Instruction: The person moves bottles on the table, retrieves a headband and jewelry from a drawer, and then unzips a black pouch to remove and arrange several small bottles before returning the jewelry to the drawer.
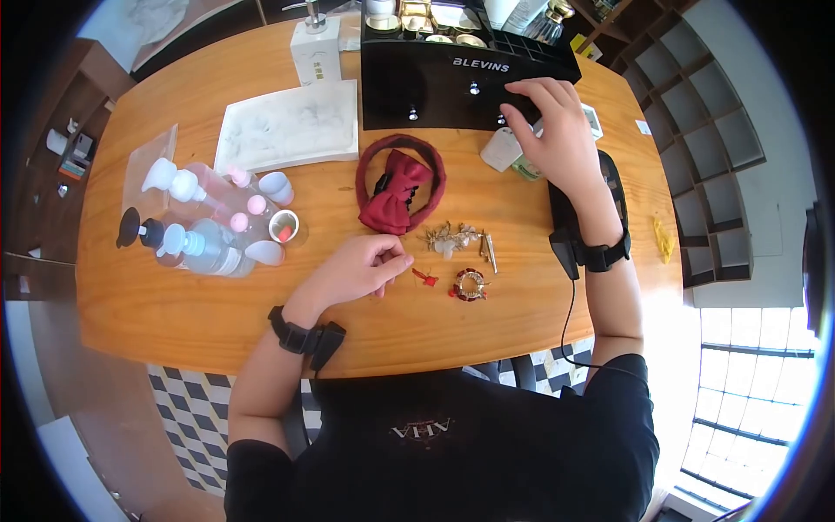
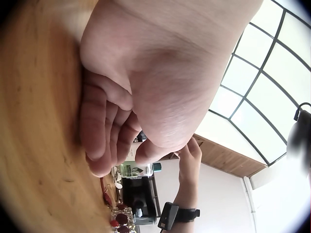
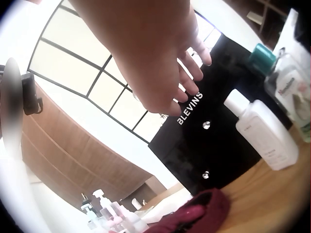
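Note:
My right hand point(image 1: 557, 130) hovers with parted fingers and nothing in them, over the right front of a black box point(image 1: 435, 96) marked BLEVINS. Small shiny knobs dot the box's front; below the hand stand a white bottle point(image 3: 267, 136) and a clear bottle with a teal cap point(image 3: 263, 58). Low at the wooden table, my left hand point(image 1: 357, 268) has loosely curled fingers and holds nothing. A small red item point(image 1: 426, 277) lies just past its fingertips, near a beaded ring-shaped hair tie point(image 1: 470, 285), a pale ornament point(image 1: 450, 240) and a slim metal clip point(image 1: 490, 252).
A dark red headband point(image 1: 441, 178) circles a bow point(image 1: 405, 181) at the table's middle. Pump bottles point(image 1: 213, 244) and small cups crowd the left side. Behind them lie a white marbled tray point(image 1: 287, 126) and a square dispenser point(image 1: 316, 54). A black case point(image 1: 613, 183) sits under my right forearm.

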The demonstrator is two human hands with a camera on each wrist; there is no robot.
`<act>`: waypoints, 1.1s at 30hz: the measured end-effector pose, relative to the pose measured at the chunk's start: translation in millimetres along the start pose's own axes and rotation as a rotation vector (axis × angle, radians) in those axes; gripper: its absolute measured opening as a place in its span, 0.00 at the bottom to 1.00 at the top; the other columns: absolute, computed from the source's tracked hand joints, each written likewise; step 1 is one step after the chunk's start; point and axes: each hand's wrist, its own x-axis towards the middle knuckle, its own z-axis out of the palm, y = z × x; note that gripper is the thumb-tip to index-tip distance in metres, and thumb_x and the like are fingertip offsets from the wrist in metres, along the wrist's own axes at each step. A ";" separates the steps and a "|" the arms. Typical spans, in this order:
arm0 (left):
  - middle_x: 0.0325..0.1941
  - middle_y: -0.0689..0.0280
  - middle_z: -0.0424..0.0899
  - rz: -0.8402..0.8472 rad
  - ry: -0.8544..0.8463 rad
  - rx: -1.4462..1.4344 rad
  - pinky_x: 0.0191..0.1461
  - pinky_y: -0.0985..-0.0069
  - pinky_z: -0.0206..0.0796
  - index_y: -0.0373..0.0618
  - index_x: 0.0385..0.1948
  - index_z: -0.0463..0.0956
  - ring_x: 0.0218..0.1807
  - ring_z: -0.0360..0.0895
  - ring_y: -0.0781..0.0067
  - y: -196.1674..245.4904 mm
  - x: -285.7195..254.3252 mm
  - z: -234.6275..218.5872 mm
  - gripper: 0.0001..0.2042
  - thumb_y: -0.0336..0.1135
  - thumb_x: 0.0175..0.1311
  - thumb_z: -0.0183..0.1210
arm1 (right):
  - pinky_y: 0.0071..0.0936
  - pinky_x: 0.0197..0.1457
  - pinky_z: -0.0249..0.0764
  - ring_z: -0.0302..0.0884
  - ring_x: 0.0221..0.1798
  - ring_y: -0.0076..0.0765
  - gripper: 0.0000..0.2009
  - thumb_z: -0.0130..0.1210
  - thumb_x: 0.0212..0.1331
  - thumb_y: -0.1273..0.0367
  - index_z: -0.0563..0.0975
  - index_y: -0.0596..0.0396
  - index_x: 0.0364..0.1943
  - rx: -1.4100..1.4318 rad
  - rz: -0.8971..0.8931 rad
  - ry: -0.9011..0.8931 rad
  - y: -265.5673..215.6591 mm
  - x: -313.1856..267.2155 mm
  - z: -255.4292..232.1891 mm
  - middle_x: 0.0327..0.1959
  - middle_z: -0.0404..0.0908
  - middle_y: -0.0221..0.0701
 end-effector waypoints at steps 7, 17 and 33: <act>0.25 0.71 0.79 -0.002 -0.008 -0.013 0.27 0.82 0.68 0.41 0.35 0.76 0.23 0.78 0.82 -3.3 3.3 -2.1 0.11 0.38 0.76 0.58 | 0.29 0.32 0.74 0.80 0.25 0.30 0.07 0.63 0.65 0.69 0.83 0.60 0.38 0.525 0.222 -0.212 -42.9 -23.8 16.7 0.25 0.83 0.34; 0.25 0.67 0.81 0.064 -0.007 0.281 0.29 0.78 0.66 0.38 0.36 0.79 0.24 0.77 0.80 21.6 0.5 2.9 0.11 0.38 0.73 0.61 | 0.19 0.33 0.73 0.74 0.26 0.17 0.14 0.58 0.72 0.62 0.82 0.60 0.36 1.095 0.795 -0.545 4.0 -115.4 56.9 0.24 0.80 0.24; 0.49 0.54 0.81 0.694 0.548 1.203 0.57 0.68 0.70 0.43 0.59 0.76 0.53 0.77 0.59 292.8 152.9 -45.8 0.21 0.38 0.65 0.64 | 0.19 0.32 0.69 0.73 0.28 0.16 0.11 0.57 0.73 0.66 0.80 0.59 0.36 1.272 0.695 -0.486 11.8 -131.2 61.4 0.24 0.78 0.23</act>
